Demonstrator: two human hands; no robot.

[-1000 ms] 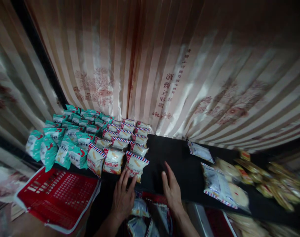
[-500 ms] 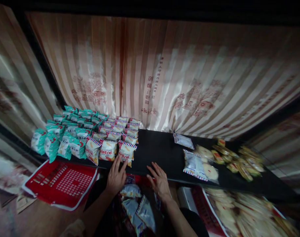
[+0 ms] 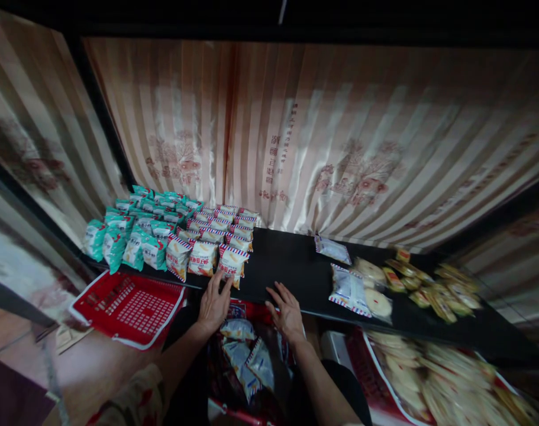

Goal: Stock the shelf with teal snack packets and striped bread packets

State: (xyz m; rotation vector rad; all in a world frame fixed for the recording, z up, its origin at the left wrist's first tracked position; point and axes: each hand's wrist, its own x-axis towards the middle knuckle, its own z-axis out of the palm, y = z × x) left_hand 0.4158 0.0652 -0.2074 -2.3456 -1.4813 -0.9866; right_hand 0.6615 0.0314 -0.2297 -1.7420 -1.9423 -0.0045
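My left hand [image 3: 215, 302] touches the lower front of a white snack bag [image 3: 232, 264], the rightmost of the front row, with fingers apart. Over the shelf's front edge lies my right hand [image 3: 286, 310], fingers spread and holding nothing. Rows of white, red and blue snack bags [image 3: 202, 258] stand on the black shelf [image 3: 280, 260]. To their left are rows of teal snack bags [image 3: 155, 248]. Between my forearms, below the shelf, a red basket [image 3: 255, 310] holds several snack bags [image 3: 249, 361] lying in a heap.
An emptied-looking red basket [image 3: 136, 310] sits below at left. On the shelf's right lie snack bags [image 3: 349, 290], round wrapped flat cakes [image 3: 378, 303] and yellow packets [image 3: 451, 296]. Another basket [image 3: 375, 367] of packaged goods stands below right. Striped curtain [image 3: 304, 148] hangs behind.
The view has shifted, so the shelf goods on the left appear farther right. My left hand stays by the same front bag, and my right hand remains at the shelf edge.
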